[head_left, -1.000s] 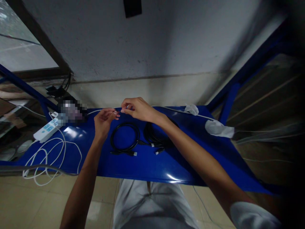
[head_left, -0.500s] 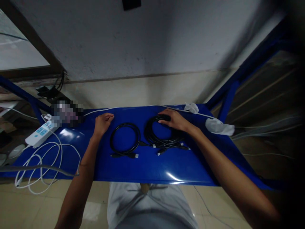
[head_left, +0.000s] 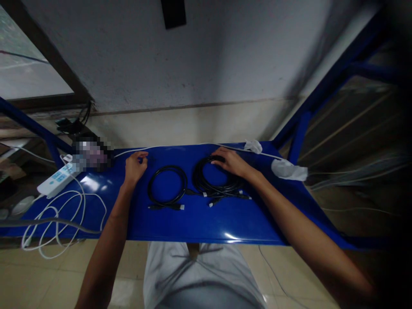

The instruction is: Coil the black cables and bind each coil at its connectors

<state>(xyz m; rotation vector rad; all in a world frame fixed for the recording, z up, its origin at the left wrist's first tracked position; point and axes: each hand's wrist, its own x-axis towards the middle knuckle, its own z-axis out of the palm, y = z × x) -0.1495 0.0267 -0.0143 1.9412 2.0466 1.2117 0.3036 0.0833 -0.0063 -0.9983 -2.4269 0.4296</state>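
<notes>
Two coils of black cable lie on a blue table. My right hand rests on the far edge of the larger right coil, fingers curled over its strands. My left hand lies on the table just left of the smaller single coil, fingers loosely curled, pinching something too small to make out. The plugs of both coils point toward the table's near edge.
A white power strip with loose white cable sits at the table's left end beside a blurred dark object. White crumpled wrappers lie at the right end. A thin white cord runs along the far edge. Blue shelf frame stands right.
A second ago both hands met above the small coil, pinching something. My right hand then moved right onto the larger coil; my left hand dropped to the table left of the small coil.
</notes>
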